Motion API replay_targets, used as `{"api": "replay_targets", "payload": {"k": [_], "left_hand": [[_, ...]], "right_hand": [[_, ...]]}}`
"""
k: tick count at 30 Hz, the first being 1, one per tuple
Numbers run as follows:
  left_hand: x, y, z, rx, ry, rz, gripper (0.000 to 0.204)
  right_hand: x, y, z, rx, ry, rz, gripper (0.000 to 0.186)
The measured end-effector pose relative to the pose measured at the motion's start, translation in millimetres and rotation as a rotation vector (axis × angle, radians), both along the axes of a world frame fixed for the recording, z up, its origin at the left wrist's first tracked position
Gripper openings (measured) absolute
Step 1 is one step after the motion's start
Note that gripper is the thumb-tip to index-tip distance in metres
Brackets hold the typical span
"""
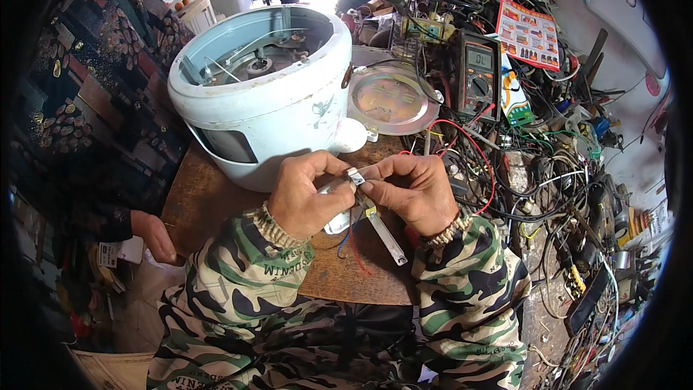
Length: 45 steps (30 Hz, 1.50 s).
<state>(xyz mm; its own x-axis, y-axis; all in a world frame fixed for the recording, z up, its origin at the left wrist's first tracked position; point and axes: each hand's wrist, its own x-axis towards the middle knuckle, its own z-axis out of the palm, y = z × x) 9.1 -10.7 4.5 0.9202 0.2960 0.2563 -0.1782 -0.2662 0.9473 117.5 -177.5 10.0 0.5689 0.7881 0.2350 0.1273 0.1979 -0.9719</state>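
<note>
Both hands meet over the front of the wooden table. My left hand (309,193) pinches a small white part with a dark mark (356,176) between thumb and fingers. From the other side, the fingertips of my right hand (417,191) are closed on the same part; its exact kind is too small to make out. Below the hands lies a narrow white strip (386,238) with a yellow piece at its upper end. Partly hidden behind my left hand is a white plastic piece (336,222), with thin red and blue wires (353,247) beside it.
An opened white rice cooker body (263,108) stands just beyond my hands. Right of it are a round metal plate (390,99), a multimeter (477,76) and a heap of tangled cables (534,195). At the left, another person's hand (153,237) rests by the table edge.
</note>
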Motion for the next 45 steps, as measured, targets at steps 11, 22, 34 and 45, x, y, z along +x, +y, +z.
{"api": "replay_targets", "payload": {"k": [11, 22, 34, 45], "left_hand": [[1, 0, 2, 0.017, -0.007, -0.027, 0.019], [0, 3, 2, 0.024, -0.035, -0.042, 0.022], [1, 7, 0, 0.055, -0.004, -0.043, 0.021], [2, 9, -1, -0.019, 0.016, -0.048, 0.020]], "right_hand": [[3, -1, -2, -0.035, -0.051, -0.049, 0.010], [-4, 0, 1, -0.058, -0.045, -0.089, 0.007], [0, -2, -2, 0.044, -0.064, -0.020, 0.008], [9, 2, -15, 0.111, -0.427, -0.115, 0.014]]}}
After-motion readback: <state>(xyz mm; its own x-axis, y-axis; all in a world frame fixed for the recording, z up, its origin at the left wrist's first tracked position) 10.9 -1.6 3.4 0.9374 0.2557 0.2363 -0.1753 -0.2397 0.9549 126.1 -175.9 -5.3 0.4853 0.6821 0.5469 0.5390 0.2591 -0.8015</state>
